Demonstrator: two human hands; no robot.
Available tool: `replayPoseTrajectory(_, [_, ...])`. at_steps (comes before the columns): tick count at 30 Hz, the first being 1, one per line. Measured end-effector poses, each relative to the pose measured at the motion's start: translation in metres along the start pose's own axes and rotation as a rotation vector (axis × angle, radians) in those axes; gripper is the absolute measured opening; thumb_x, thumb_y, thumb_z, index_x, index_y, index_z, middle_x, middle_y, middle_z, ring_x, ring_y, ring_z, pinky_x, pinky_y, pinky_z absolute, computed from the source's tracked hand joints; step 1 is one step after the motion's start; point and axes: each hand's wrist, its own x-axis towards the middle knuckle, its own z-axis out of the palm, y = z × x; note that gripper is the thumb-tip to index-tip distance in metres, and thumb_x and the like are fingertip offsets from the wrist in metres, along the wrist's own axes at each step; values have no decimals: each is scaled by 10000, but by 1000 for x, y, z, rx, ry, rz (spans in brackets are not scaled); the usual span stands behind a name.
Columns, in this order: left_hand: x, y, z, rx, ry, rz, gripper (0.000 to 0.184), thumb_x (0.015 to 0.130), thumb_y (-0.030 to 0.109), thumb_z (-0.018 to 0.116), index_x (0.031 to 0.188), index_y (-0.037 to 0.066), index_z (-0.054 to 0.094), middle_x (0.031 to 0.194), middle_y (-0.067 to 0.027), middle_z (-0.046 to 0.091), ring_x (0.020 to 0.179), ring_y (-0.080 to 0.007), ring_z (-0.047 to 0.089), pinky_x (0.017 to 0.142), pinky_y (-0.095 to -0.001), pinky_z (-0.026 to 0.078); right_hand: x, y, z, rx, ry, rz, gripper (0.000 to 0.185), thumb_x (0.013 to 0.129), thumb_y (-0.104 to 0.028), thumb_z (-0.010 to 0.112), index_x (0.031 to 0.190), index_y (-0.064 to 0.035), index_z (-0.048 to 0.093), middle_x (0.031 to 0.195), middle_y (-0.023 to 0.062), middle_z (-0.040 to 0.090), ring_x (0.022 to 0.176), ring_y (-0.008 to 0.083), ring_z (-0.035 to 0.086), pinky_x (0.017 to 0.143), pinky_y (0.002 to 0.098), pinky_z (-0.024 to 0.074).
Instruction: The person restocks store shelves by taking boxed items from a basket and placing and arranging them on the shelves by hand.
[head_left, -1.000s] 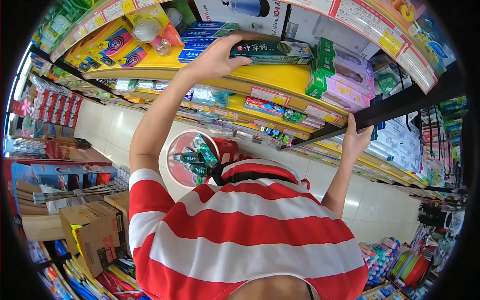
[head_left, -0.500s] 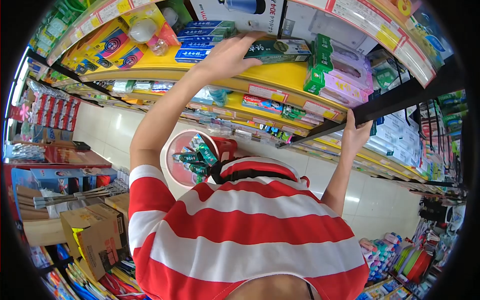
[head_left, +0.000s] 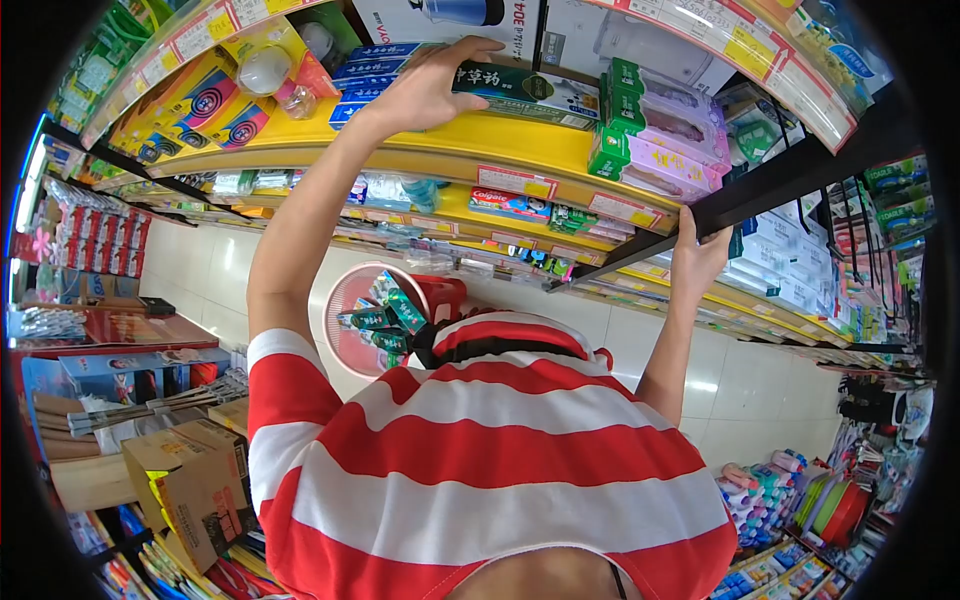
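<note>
My left hand (head_left: 425,92) is at the left end of a long green toothpaste box (head_left: 530,92) lying on the yellow shelf (head_left: 500,133). Its thumb and fingers are spread to either side of the box end, not closed round it. Beside and partly behind this hand are stacked blue toothpaste boxes (head_left: 365,90). My right hand (head_left: 697,265) grips the black shelf post (head_left: 740,203) at the shelf's front edge, thumb up. Pink and green boxes (head_left: 665,140) stand between the green box and the post.
On the floor below, a pink basket (head_left: 335,330) holds several green boxes (head_left: 385,318), next to a red object (head_left: 442,295). A lower shelf carries a Colgate box (head_left: 510,204). Light bulb packs (head_left: 265,70) sit at the shelf's left. A cardboard carton (head_left: 190,490) stands lower left.
My left hand has slid slightly left along the green box, exposing more of its printed face. The right hand keeps its hold on the post. The whole view has shifted a little.
</note>
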Motion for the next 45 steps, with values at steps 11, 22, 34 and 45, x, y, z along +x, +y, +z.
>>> replayPoseTrajectory(11, [9, 12, -13, 224, 68, 155, 558, 720, 112, 699, 1235, 147, 486, 1203, -106, 541, 1114, -314, 488, 998, -378, 357, 0, -1, 0, -18, -3, 12, 396, 804, -108, 672, 1111, 75, 501, 955, 134, 617, 860, 166, 586, 784, 269, 448])
replayPoseTrajectory(22, [32, -9, -5, -46, -62, 53, 555, 738, 35, 682, 1240, 101, 455, 1178, -95, 570, 1110, -242, 530, 963, -317, 403, 0, -1, 0, -12, 3, -11, 380, 802, -85, 669, 1103, 80, 506, 958, 133, 618, 844, 164, 587, 778, 269, 450])
replayPoseTrajectory(34, [33, -20, 6, 278, -19, 1, 572, 767, 297, 693, 1250, 97, 459, 1235, -146, 500, 1196, -309, 423, 1007, -360, 349, 1, -1, 1, 19, 23, -11, 370, 783, -77, 667, 1084, 78, 519, 932, 162, 636, 842, 216, 609, 791, 305, 452])
replayPoseTrajectory(45, [33, -30, 16, 164, 69, -25, 533, 733, 328, 720, 1161, 66, 539, 1151, -155, 522, 1151, -321, 427, 983, -376, 356, 0, 1, 0, 8, 20, -7, 381, 786, -83, 673, 1091, 77, 514, 956, 153, 623, 846, 204, 599, 786, 293, 452])
